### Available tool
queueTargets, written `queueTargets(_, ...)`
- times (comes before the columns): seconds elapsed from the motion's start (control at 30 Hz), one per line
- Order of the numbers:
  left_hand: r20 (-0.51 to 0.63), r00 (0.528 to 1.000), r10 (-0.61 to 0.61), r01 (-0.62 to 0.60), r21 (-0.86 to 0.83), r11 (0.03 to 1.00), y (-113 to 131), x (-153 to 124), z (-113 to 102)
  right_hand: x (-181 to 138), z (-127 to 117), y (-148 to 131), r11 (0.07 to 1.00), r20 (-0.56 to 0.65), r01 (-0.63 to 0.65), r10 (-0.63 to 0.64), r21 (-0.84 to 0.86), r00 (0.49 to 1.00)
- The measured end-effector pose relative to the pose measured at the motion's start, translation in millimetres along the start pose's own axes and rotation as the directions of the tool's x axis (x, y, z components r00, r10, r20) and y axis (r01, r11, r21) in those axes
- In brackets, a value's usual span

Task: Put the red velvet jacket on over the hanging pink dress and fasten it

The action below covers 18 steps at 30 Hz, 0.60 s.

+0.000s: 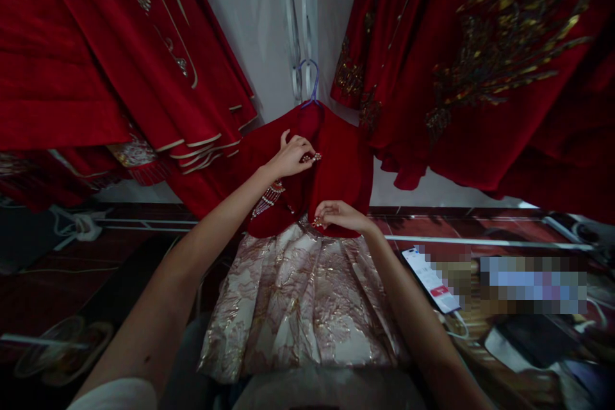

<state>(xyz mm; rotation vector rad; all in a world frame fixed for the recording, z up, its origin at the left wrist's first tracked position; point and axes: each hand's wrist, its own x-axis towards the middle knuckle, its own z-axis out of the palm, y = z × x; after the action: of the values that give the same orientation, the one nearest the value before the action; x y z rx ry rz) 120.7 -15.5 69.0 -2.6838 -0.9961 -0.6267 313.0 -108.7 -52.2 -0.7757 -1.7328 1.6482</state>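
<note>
A small red jacket (343,160) hangs on a purple hanger (314,80) in front of me, above a pale pink and gold brocade skirt (307,298). At the jacket's upper front, my left hand (294,155) pinches a small beaded ornament (314,157). Lower down, near the hem, my right hand (339,214) has its fingers closed on a small gold-coloured ornament (317,222). Below my left wrist, a beaded tassel (270,197) dangles over the red cloth. Whether the ornaments are fastened to the jacket, I cannot tell.
Red embroidered garments hang on both sides, one with a gold embroidered motif (500,45). White metal poles (307,13) rise behind the hanger. At the right, a phone (432,282) with a cable lies on a wooden surface (480,339). Clear plastic containers (62,349) sit at lower left.
</note>
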Motion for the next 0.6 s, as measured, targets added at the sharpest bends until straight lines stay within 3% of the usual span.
queueTargets(0.37, 0.098, 0.987, 0.128, -0.13, 0.012, 0.991, -4.2, 17.3, -6.6, 1.3, 1.2, -0.3, 1.0, -0.01, 0.005, -0.005, 0.006, 1.0)
queueTargets(0.6, 0.17, 0.976, 0.134, -0.139, 0.013, 0.99, 2.2, 31.2, -16.5, -0.3, 4.0, -6.1, 1.0, -0.03, 0.006, -0.006, -0.001, 1.0)
